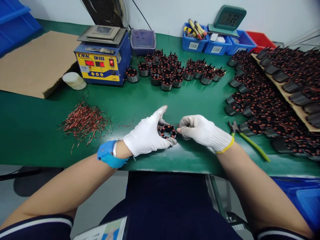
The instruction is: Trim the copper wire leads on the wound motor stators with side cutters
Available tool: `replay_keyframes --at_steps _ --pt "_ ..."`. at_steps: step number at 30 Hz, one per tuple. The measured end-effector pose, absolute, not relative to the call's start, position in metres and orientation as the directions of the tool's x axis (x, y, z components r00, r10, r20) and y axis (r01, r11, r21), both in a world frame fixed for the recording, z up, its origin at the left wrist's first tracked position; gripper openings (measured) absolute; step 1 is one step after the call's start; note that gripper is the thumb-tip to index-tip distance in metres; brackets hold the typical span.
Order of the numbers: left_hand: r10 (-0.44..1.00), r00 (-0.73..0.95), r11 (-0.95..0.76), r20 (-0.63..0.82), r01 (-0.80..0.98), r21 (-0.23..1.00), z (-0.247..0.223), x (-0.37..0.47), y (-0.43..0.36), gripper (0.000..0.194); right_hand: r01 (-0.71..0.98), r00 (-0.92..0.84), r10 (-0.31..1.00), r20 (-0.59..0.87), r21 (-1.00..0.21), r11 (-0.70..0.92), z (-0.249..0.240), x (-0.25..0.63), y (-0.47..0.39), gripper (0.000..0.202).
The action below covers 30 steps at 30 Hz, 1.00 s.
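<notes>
My left hand [150, 133], in a white glove with a blue strap at the wrist, is wrapped round a motor stator [167, 131]. The stator is tilted so that its ring of copper windings and black inner teeth faces me. Close to its right side, my right hand [200, 130] has thumb and forefinger pinched together on what looks like a thin copper wire end [178, 129]. The fingertips hide most of that wire. Right of this hand lie green-handled cutters [252, 143], jaws apart. A pile of cut copper wire pieces [85, 123] lies to the left.
Several stators [167, 83] stand at the back, and many more fill the right side beside a wooden board [282, 93]. A blue-yellow CM558 unit [100, 66] stands back left near cardboard [37, 66]. Blue bins [193, 45] and a clock [230, 18] line the wall.
</notes>
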<state>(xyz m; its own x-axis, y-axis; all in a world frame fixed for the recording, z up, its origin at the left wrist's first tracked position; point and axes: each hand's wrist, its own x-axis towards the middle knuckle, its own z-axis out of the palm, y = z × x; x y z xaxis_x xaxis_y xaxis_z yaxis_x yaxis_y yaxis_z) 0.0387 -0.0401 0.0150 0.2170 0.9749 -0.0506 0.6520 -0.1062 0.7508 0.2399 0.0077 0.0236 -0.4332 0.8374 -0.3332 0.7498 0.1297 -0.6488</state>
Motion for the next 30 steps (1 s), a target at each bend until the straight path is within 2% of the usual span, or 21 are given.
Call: replay_keyframes --at_steps 6,8,9,11,13,15,17,19,21,23,30 --pt "0.976 0.215 -0.123 -0.037 0.682 0.721 0.017 0.041 -0.042 0.099 0.874 -0.271 0.895 -0.353 -0.481 0.075 0.027 0.253 -0.008 0.026" --pt "0.971 0.234 -0.137 -0.046 0.707 0.694 0.017 0.04 -0.042 0.098 0.925 -0.199 0.931 -0.305 -0.373 0.076 0.027 0.26 -0.018 0.026" --pt "0.965 0.256 -0.158 -0.05 0.725 0.67 0.017 0.039 -0.042 0.099 0.949 -0.145 0.962 -0.231 -0.306 0.07 0.028 0.264 -0.024 0.026" --pt "0.952 0.301 -0.205 -0.057 0.765 0.61 0.017 0.037 -0.042 0.101 0.966 -0.06 0.997 0.05 -0.249 0.07 0.031 0.27 -0.039 0.026" --pt "0.943 0.325 -0.234 -0.066 0.793 0.562 0.016 0.035 -0.041 0.103 0.923 -0.108 0.933 0.342 -0.315 0.222 0.036 0.27 -0.053 0.025" --pt "0.941 0.331 -0.241 -0.068 0.797 0.554 0.016 0.034 -0.041 0.104 0.809 -0.236 0.854 0.464 -0.393 0.437 0.042 0.263 -0.059 0.029" --pt "0.938 0.34 -0.25 -0.061 0.79 0.56 0.015 0.033 -0.041 0.105 0.759 -0.325 0.857 0.399 -0.43 0.488 0.045 0.251 -0.052 0.041" --pt "0.937 0.346 -0.256 -0.057 0.786 0.563 0.014 0.033 -0.041 0.107 0.794 -0.355 0.909 0.219 -0.442 0.417 0.042 0.239 -0.033 0.044" --pt "0.935 0.349 -0.252 -0.067 0.785 0.566 0.015 0.033 -0.04 0.108 0.778 -0.439 0.898 0.011 -0.495 0.386 0.035 0.233 -0.013 0.033" --pt "0.931 0.357 -0.254 -0.077 0.785 0.565 0.015 0.033 -0.039 0.107 0.74 -0.501 0.857 -0.119 -0.572 0.353 0.027 0.234 0.002 0.027" --pt "0.918 0.394 -0.294 -0.054 0.762 0.577 0.016 0.031 -0.037 0.095 0.68 -0.431 0.884 -0.181 -0.709 0.186 0.015 0.248 0.002 0.028"
